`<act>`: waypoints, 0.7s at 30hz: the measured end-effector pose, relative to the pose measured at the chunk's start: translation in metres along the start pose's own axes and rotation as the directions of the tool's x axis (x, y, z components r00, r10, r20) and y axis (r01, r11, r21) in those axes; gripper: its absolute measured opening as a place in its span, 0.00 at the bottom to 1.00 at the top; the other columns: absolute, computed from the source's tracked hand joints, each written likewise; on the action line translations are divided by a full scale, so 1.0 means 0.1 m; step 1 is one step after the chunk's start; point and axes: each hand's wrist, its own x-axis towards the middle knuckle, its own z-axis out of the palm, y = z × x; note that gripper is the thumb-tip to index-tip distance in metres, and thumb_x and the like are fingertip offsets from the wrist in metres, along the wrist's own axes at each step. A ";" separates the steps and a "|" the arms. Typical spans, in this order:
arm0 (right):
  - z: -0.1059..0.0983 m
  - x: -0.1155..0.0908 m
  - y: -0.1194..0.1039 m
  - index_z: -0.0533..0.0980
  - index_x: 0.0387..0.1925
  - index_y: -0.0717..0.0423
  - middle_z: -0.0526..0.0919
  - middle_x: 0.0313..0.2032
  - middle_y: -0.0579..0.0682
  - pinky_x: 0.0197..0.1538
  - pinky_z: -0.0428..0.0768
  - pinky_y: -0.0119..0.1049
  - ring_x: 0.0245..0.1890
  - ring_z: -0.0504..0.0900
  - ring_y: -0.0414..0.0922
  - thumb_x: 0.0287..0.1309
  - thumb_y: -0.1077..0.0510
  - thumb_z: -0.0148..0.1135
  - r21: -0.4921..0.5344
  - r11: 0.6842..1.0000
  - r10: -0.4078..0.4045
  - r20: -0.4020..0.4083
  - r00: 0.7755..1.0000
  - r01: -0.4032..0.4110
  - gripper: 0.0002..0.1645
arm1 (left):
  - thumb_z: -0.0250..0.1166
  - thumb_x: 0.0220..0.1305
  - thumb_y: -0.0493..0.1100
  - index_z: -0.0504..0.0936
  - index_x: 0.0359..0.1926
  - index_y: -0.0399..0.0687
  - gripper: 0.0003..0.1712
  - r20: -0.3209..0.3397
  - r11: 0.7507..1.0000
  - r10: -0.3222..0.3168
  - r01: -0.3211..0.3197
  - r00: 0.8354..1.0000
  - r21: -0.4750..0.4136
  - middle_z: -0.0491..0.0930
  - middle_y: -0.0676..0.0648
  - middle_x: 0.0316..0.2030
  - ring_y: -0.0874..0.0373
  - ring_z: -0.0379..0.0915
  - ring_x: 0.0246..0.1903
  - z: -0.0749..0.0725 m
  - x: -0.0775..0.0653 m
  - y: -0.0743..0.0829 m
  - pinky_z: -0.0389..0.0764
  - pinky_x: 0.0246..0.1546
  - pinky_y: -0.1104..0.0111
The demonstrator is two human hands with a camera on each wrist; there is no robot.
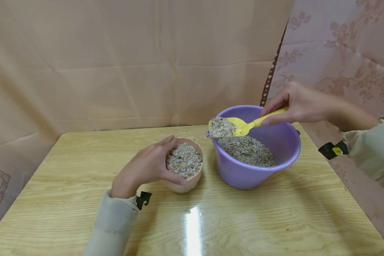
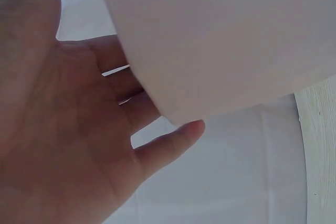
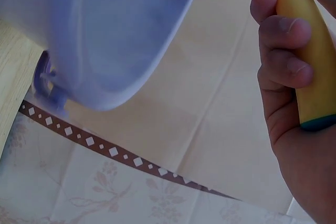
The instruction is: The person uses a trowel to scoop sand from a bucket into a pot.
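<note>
My right hand (image 1: pixel 302 103) grips the handle of a yellow scoop (image 1: pixel 244 128), holding it level over the left rim of a purple bucket (image 1: pixel 243 176). Pale gravel (image 1: pixel 222 127) fills the scoop's blade. More gravel (image 1: pixel 248 152) lies in the bucket's bottom. In the right wrist view, fingers (image 3: pixel 286 72) curl round the yellow handle (image 3: pixel 315 61). To the left, my left hand (image 1: pixel 147 165) holds a peach-coloured pot (image 1: pixel 180 186) by its side, thumb in front and fingers behind. Gravel (image 1: pixel 184 160) reaches almost to its rim. The pot's wall (image 2: pixel 226 40) hides the fingertips in the left wrist view.
The light wooden table (image 1: pixel 70 195) carries both containers, which stand close together with a narrow gap between. A beige cloth (image 1: pixel 131 64) hangs behind the table's far edge. Floral cloth (image 1: pixel 348 60) covers the right side. Small specks lie on the tabletop.
</note>
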 end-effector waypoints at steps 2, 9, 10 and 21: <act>0.02 0.03 -0.01 0.88 0.38 0.54 0.90 0.32 0.43 0.27 0.81 0.30 0.26 0.87 0.40 0.52 0.65 0.75 0.004 1.000 -0.016 0.010 1.000 0.016 0.10 | 0.77 0.30 0.77 0.60 0.76 0.43 0.75 0.003 1.000 -0.001 0.001 1.000 0.004 0.52 0.39 0.76 0.39 0.57 0.71 0.01 0.00 -0.01 0.67 0.64 0.45; 0.08 0.12 -0.03 0.89 0.37 0.52 0.89 0.32 0.41 0.27 0.82 0.31 0.26 0.86 0.40 0.52 0.63 0.76 -0.014 0.997 -0.076 0.024 0.997 0.076 0.09 | 0.77 0.29 0.77 0.57 0.76 0.38 0.78 0.009 1.000 -0.024 0.024 1.000 -0.001 0.53 0.38 0.75 0.39 0.56 0.71 0.02 0.00 -0.03 0.65 0.65 0.47; 0.08 0.14 -0.04 0.88 0.37 0.52 0.89 0.32 0.41 0.28 0.82 0.31 0.26 0.86 0.40 0.52 0.63 0.76 -0.013 0.996 -0.087 0.026 0.996 0.087 0.09 | 0.77 0.29 0.77 0.56 0.76 0.38 0.78 0.010 1.000 -0.026 0.026 1.000 0.000 0.53 0.38 0.75 0.40 0.56 0.71 0.02 0.00 -0.04 0.65 0.66 0.48; 0.17 0.29 -0.14 0.88 0.38 0.52 0.89 0.32 0.39 0.23 0.78 0.28 0.23 0.84 0.38 0.55 0.59 0.75 -0.008 0.998 -0.054 0.081 0.995 0.054 0.07 | 0.76 0.31 0.77 0.55 0.76 0.38 0.78 0.016 1.000 -0.014 0.014 1.000 -0.004 0.52 0.39 0.76 0.40 0.55 0.71 0.02 0.00 -0.06 0.64 0.67 0.48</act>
